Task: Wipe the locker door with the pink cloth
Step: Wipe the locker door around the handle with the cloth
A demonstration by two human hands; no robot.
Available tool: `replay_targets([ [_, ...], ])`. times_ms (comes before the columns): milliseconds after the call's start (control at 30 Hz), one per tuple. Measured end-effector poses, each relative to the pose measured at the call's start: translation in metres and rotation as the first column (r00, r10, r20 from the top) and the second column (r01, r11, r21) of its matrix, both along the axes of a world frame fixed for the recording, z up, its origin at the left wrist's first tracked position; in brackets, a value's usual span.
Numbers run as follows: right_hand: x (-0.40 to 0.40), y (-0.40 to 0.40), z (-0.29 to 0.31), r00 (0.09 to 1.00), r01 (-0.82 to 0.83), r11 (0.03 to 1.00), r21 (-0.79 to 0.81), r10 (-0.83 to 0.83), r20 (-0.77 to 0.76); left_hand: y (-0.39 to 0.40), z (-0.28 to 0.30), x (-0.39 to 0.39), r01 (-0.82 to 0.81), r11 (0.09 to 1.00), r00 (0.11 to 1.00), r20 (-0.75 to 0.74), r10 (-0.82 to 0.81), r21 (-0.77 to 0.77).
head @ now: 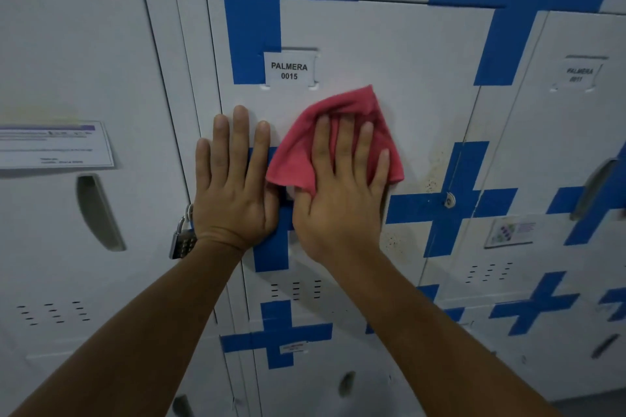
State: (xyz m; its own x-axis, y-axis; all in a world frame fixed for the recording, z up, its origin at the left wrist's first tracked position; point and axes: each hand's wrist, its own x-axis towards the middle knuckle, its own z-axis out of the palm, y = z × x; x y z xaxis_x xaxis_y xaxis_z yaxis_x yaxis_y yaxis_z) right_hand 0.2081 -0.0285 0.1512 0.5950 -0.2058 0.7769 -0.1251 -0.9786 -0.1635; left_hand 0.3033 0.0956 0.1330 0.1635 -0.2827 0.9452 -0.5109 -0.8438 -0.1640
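right hand [342,193]: flat and spread, palm pressing the pink cloth [338,132] onto the locker door [406,51]. No pinch; I'm holding it by pressure only.
left hand [233,179]: open, flat on the door's left edge, empty, bracing. Thumb sides of both hands nearly touch.
cloth vs grip: under my fingers, spilling out toward 12 and 10 o'clock; peak points at 12–1 o'clock. Long axis runs roughly 7 to 1 o'clock.
cloth material: soft, microfibre-looking, bunched in loose folds, should drag without slipping if I keep palm load on it.
door: painted sheet metal, pale grey-white, smooth and flat, with blue tape crosses [450,203] stuck over it.
key relation: dirty patch [430,179], brownish specks, sits at 3 o'clock from the cloth, near its right corner, and continues toward 4–5 o'clock. Right hand is the nearer one; my guess is the next stroke goes right.
obstacles: small lock knob [449,200] just past the specks at 3–4 o'clock; name label [289,68] reading PALMERA 0015 at 11 o'clock, paper, edges could catch.
outside door: padlock [181,237] at 7 o'clock of my left hand, on the neighbouring locker.
progress: judging by the specks, right half not done yet.
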Motion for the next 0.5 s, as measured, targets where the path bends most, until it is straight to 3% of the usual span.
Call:
replay_targets([
  [133, -0.001, 0.002, -0.024, 1.0, -0.019, 1.0, -0.006, 0.019, -0.013, 0.001, -0.001, 0.003, -0.007, 1.0, 1.0, 0.021, 0.006, 0.009],
  [333, -0.016, -0.001, -0.129, 0.957, -0.025, 0.985, -0.169, -0.025, -0.291, 0.0, -0.001, 0.0, 0.018, 1.0, 1.0, 0.016, -0.018, -0.005],
  [433, -0.021, -0.012, -0.114, 0.974, 0.026, 0.979, -0.202, -0.07, -0.213, 0.0, 0.0, 0.0, 0.022, 1.0, 1.0, 0.018, -0.022, -0.008],
  [500, -0.026, -0.019, -0.086, 0.979, 0.124, 0.983, -0.132, -0.143, -0.147, 0.001, 0.0, 0.001, 0.025, 1.0, 0.999, 0.024, -0.024, -0.008],
])
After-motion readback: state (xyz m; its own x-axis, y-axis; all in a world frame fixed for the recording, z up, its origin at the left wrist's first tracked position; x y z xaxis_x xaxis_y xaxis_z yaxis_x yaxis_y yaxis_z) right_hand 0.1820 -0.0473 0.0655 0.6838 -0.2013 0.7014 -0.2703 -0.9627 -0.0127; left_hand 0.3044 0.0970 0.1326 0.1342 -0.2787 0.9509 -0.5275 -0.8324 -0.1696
